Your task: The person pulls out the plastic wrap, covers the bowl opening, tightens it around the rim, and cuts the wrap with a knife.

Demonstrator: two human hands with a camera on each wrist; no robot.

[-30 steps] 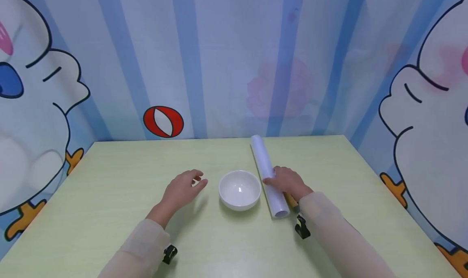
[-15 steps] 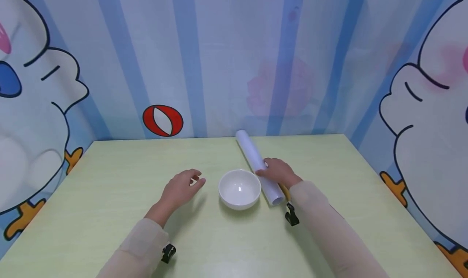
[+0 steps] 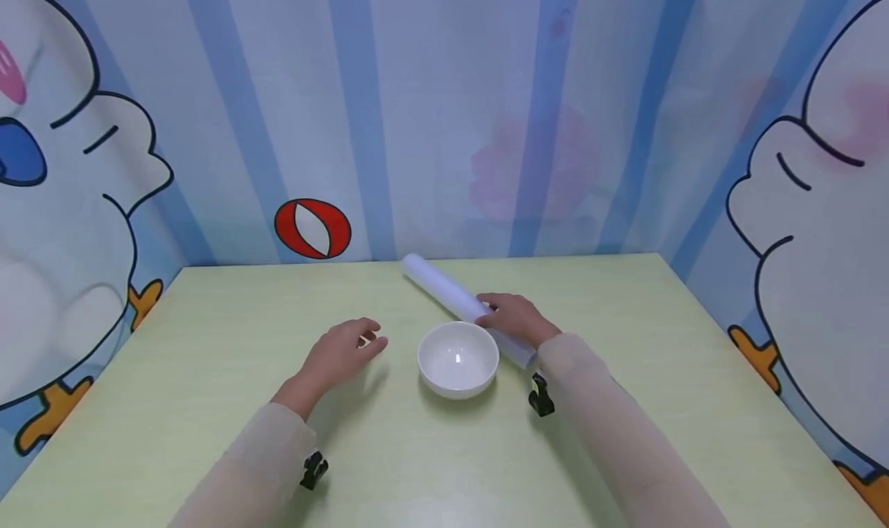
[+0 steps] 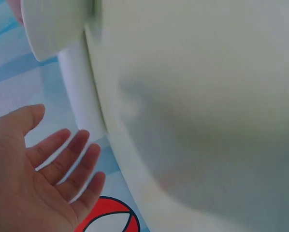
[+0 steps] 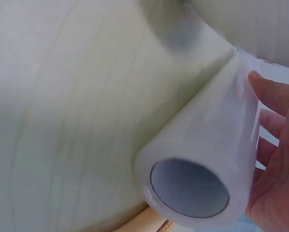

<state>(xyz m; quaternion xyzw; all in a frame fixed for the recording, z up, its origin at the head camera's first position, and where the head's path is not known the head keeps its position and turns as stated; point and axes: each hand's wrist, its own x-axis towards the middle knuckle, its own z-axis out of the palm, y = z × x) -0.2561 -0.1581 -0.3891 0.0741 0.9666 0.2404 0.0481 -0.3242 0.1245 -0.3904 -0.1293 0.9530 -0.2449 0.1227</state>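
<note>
A glossy white bowl (image 3: 458,360) stands upright on the table. Behind it and to its right, a long roll of plastic wrap (image 3: 444,290) lies slantwise, its far end close to the table's back edge. My right hand (image 3: 517,317) grips the roll near its middle. In the right wrist view the hollow core (image 5: 189,187) faces the camera, and the thumb (image 5: 272,94) lies along the roll's side. Left of the bowl, my left hand (image 3: 340,352) hovers with loosely bent fingers, holding nothing; its spread fingers show in the left wrist view.
A tan, curved thing (image 5: 140,221) shows below the roll in the right wrist view; its kind cannot be told. The pale table (image 3: 229,358) meets a blue striped backdrop (image 3: 444,119) at the back. Printed cartoon figures flank both sides.
The right hand has moved left and away from me with the roll. The roll's far end has swung left, so it lies more slantwise behind the bowl. The left hand has barely moved.
</note>
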